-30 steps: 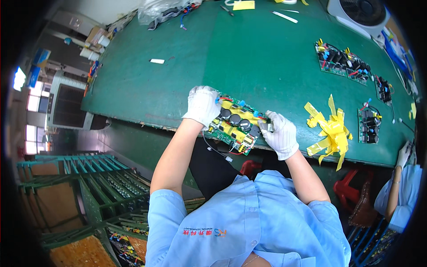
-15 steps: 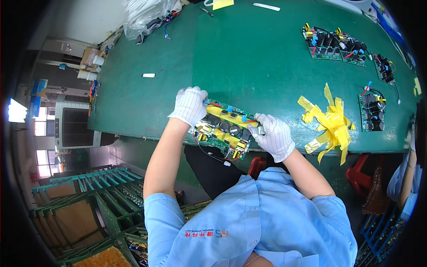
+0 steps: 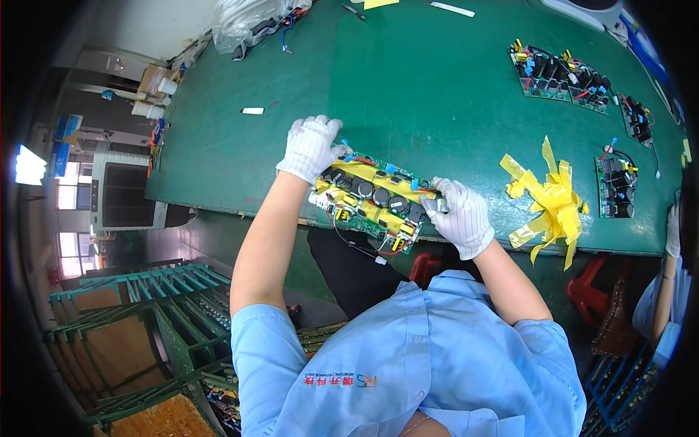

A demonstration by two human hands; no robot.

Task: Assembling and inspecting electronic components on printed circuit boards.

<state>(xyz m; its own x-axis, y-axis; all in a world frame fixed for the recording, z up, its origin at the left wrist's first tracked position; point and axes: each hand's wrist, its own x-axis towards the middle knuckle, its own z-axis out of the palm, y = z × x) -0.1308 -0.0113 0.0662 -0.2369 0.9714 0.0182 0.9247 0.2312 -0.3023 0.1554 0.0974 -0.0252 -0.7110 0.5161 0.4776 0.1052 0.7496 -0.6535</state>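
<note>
A green circuit board [image 3: 381, 197] with black capacitors, strips of yellow tape and thin wires is held at the table's near edge, its front part over my lap. My left hand [image 3: 310, 150], in a white striped glove, has bent fingers closed at the board's far left corner. At the opposite end, my gloved right hand [image 3: 464, 218] grips the right edge, with the thumb on top. A black wire ending in a white connector [image 3: 380, 260] hangs from the near side of the board.
A pile of yellow tape strips [image 3: 550, 204] lies on the green table [image 3: 422, 80] to the right. Beyond it are several similar boards [image 3: 617, 188]. A white tube-like item [image 3: 253, 111] lies left. Racks [image 3: 138, 349] stand lower left; a co-worker's arm [image 3: 666, 291] shows far right.
My left hand has shifted outward along the board, so more of its left end shows. The right hand keeps its hold. The whole view has shifted slightly.
</note>
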